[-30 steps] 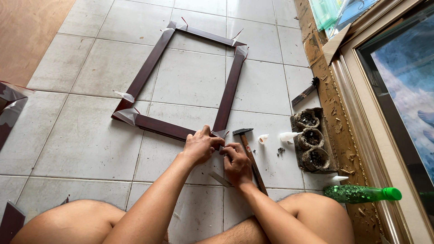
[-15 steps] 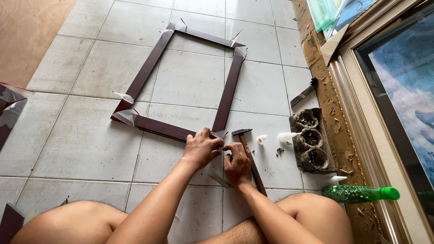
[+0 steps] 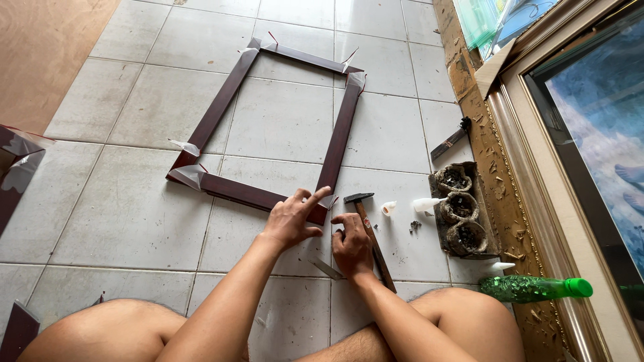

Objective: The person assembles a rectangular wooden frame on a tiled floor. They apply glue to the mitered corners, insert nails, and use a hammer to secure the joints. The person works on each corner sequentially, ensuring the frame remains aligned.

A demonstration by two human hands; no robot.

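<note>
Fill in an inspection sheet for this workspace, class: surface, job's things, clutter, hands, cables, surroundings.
Surface: grey tiled floor, person seated on it.
Job's things: dark red-brown picture frame lying flat; hammer beside its near right corner.
Clutter: block of three round pots, green bottle, small white nozzles, loose frame pieces at left.
Hands: left hand rests on the frame's near right corner, fingers spread; right hand close beside it, against the hammer handle; grip unclear.
Cables: nothing seen.
Surroundings: gilded frame at right; wooden board at upper left.
</note>
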